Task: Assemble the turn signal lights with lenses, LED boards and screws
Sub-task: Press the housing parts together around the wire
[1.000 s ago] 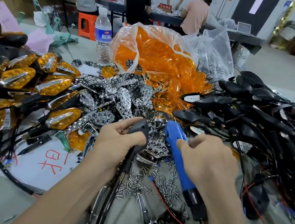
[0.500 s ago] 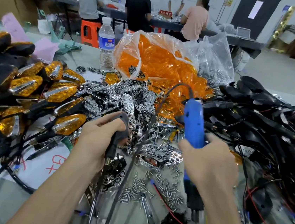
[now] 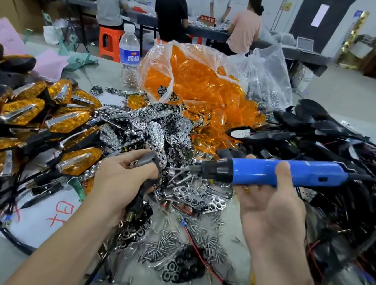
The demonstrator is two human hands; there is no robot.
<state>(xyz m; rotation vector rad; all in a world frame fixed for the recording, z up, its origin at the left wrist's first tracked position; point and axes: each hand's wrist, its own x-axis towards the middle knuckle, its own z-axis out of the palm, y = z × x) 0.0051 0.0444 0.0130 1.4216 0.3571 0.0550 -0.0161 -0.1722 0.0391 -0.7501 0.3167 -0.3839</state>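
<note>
A blue electric screwdriver (image 3: 284,175) is held level in the right hand (image 3: 268,207), bit end pointed left at a dark turn signal housing (image 3: 148,161) that's gripped in the left hand (image 3: 119,181). Right behind them a heap of chrome reflector plates (image 3: 158,129) is piled up against a clear bag of orange lenses (image 3: 200,85), with finished amber turn signals (image 3: 67,124) stacked on the left and wired black housings (image 3: 323,139) tangled on the right. Loose screws (image 3: 171,241) are scattered on the table (image 3: 105,76) between the wrists, and a water bottle (image 3: 129,60) is stood just left of the bag.
</note>
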